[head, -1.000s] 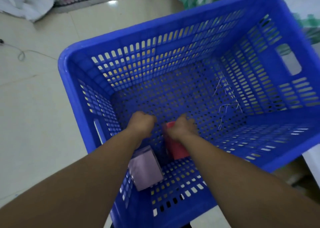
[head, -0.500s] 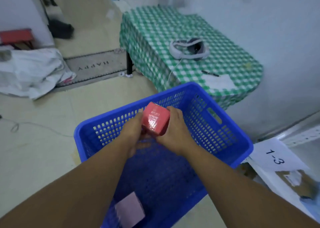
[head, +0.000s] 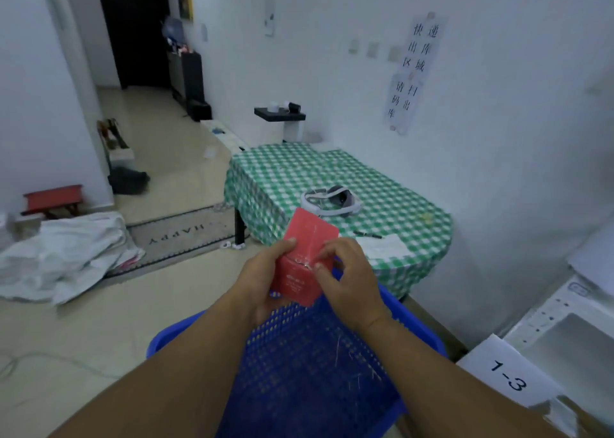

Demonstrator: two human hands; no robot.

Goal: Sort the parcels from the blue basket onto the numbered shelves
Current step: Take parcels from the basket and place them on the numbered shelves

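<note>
Head view: the red parcel (head: 304,261) is held tilted above the blue basket (head: 176,336). The left hand (head: 262,281) grips its left side and the right hand (head: 349,281) pinches its right edge. The parcel hides part of the green-checked table (head: 299,175) behind, where a white headset (head: 329,198) lies. A "1-3" label (head: 508,378) is at the right.

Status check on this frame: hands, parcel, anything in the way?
Left hand and right hand both gripping the red parcel. Parcel held above the blue basket. Shelf label 1-3 lower right; nothing visibly blocking.
</note>
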